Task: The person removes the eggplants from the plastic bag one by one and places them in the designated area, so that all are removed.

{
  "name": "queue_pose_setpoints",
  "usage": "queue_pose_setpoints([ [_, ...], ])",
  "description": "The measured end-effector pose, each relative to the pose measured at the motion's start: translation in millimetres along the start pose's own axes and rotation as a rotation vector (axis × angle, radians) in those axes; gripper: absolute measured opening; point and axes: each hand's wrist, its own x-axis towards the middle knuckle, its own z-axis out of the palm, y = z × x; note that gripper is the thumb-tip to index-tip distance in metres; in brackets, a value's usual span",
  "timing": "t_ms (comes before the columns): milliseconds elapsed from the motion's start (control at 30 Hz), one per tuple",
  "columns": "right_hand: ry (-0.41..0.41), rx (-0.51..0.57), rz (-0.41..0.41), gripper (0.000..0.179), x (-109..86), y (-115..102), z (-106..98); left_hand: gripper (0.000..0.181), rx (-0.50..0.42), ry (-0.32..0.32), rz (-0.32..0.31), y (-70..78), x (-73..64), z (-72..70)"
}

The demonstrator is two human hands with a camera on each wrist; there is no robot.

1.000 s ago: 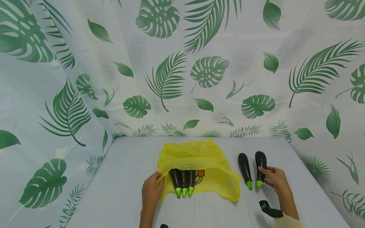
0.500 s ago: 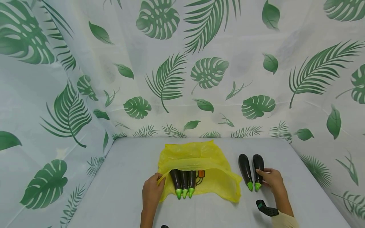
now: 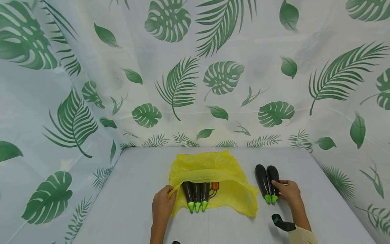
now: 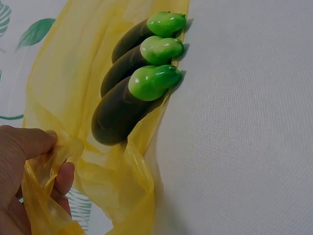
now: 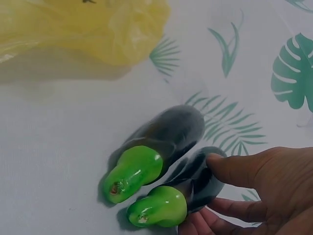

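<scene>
Leaf-printed white cloth (image 3: 122,203) underlies all; left hand (image 3: 162,206) pinches the thin yellow plastic bag (image 3: 231,193), right hand (image 3: 289,191) grips the dark purple eggplant (image 5: 195,183), fingers hidden except in wrist views.

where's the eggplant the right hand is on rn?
Head view: the eggplant lies on the table right of the yellow bag, side by side with a second loose eggplant on its left, with the right hand gripping its stem end.
</scene>
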Motion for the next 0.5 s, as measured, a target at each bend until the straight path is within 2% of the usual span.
queue_pose_setpoints([
  [267, 0.007, -0.034, -0.002, 0.069, -7.5, -2.2, 0.6, 0.011, 0.004, 0.001, 0.003, -2.0, -2.0, 1.8],
  [500, 0.003, -0.03, -0.012, 0.064, -5.2, -2.9, 1.3, 0.012, -0.002, 0.011, 0.014, -3.1, -1.5, 1.3],
])
